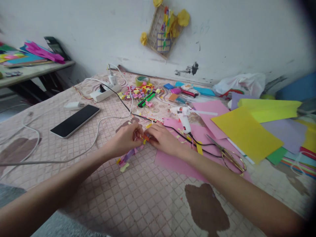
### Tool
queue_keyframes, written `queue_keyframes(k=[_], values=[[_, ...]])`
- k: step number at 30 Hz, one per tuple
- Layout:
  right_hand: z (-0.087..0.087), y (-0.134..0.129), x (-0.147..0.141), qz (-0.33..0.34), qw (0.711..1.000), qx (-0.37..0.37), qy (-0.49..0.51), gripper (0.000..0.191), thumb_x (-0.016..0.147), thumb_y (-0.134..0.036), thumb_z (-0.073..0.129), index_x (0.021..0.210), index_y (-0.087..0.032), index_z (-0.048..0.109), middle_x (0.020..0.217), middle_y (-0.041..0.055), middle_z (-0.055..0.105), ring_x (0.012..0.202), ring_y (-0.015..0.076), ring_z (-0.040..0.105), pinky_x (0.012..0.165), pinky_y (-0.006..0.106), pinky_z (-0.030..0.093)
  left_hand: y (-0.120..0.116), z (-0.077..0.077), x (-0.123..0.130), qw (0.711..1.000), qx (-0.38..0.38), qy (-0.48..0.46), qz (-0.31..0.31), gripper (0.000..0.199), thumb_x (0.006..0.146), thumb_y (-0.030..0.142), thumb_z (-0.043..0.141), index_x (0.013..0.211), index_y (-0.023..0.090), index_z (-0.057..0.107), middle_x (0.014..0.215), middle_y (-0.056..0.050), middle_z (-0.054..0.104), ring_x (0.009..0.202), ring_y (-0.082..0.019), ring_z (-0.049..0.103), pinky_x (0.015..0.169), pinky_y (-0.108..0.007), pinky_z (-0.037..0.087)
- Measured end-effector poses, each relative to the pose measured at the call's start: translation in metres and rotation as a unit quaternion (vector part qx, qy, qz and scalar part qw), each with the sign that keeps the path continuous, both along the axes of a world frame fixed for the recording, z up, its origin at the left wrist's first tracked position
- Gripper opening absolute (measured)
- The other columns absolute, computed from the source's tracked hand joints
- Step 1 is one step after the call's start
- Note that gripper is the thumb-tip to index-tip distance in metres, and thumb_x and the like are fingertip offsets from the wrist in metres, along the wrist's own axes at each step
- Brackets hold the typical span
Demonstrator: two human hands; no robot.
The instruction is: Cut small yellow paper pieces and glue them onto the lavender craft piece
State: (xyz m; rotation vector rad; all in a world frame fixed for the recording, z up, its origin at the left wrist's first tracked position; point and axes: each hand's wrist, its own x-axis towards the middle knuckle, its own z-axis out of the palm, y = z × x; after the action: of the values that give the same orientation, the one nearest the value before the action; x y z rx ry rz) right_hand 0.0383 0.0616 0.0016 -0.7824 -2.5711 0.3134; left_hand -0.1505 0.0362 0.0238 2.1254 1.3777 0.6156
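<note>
Near the middle of the table, my left hand (127,139) and my right hand (161,136) meet with fingers pinched on a small orange paper piece (145,137). Below my left hand, a strip of purple, yellow and pink paper pieces (130,154) trails down to the cloth. A white glue gun (183,119) lies to the right of my hands, on pink paper. Behind them is a pile of small colourful paper cutouts (139,91), with a green and black cutter (146,99) in front of it.
A phone (76,120), a white power strip (105,92) and looping cables lie on the left. Gold scissors (229,156) and yellow paper sheets (247,131) are on the right. Green tape (142,81) and a plastic bag (240,85) stand near the wall. A black cord crosses behind my hands.
</note>
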Motion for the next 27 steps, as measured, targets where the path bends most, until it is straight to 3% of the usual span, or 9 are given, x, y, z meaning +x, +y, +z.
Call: queue_keyframes(k=[7,9,13,17,22,27], values=[[0.010,-0.003,0.007,-0.014,0.999,-0.011,0.042,0.026,0.081,-0.003,0.049,0.102,-0.017,0.055,0.104,0.0102,0.054,0.100,0.0214,0.048,0.087,0.036,0.040,-0.008,0.018,-0.007,0.996,0.022,-0.049,0.070,0.014,0.078,0.029,0.056,0.085,0.017,0.053,0.071,0.001,0.055,0.054,-0.008,0.046,0.049,-0.020,0.036],[0.019,-0.005,0.019,-0.028,0.998,-0.014,0.054,0.027,0.081,-0.004,0.050,0.104,-0.017,0.055,0.108,0.0105,0.053,0.105,0.0216,0.047,0.089,0.036,0.040,-0.013,0.022,-0.005,0.994,0.036,-0.058,0.084,0.016,0.079,0.031,0.055,0.088,0.018,0.053,0.070,0.001,0.054,0.053,-0.008,0.045,0.048,-0.020,0.036],[0.035,-0.016,0.057,-0.074,0.996,-0.018,0.054,0.017,0.085,-0.008,0.050,0.097,-0.018,0.057,0.098,0.0070,0.058,0.098,0.0195,0.051,0.086,0.033,0.041,-0.025,0.028,0.005,0.988,0.095,-0.063,0.106,0.015,0.080,0.027,0.055,0.091,0.019,0.054,0.065,0.002,0.051,0.053,-0.009,0.044,0.048,-0.021,0.035],[0.034,-0.041,0.085,-0.131,0.989,-0.071,-0.008,0.008,0.085,-0.013,0.052,0.086,-0.018,0.058,0.086,0.0046,0.059,0.082,0.0173,0.055,0.072,0.029,0.043,-0.032,0.029,0.019,0.989,0.121,-0.052,0.068,0.007,0.079,0.021,0.054,0.086,0.018,0.055,0.064,0.002,0.051,0.055,-0.009,0.045,0.051,-0.022,0.037],[0.021,-0.062,0.089,-0.132,0.987,-0.083,-0.049,0.003,0.083,-0.016,0.055,0.085,-0.018,0.057,0.089,0.0057,0.059,0.087,0.0193,0.054,0.077,0.033,0.044,-0.033,0.029,0.041,0.992,0.117,-0.040,-0.010,0.005,0.081,0.016,0.051,0.083,0.018,0.056,0.072,0.001,0.056,0.059,-0.008,0.047,0.055,-0.022,0.038],[0.016,-0.062,0.086,-0.140,0.985,-0.071,-0.076,0.006,0.081,-0.011,0.054,0.082,-0.017,0.055,0.086,0.0061,0.058,0.085,0.0200,0.054,0.076,0.034,0.044,-0.030,0.031,0.059,0.991,0.118,-0.043,-0.033,0.006,0.081,0.015,0.051,0.083,0.018,0.056,0.074,0.001,0.058,0.060,-0.009,0.048,0.055,-0.022,0.038]])
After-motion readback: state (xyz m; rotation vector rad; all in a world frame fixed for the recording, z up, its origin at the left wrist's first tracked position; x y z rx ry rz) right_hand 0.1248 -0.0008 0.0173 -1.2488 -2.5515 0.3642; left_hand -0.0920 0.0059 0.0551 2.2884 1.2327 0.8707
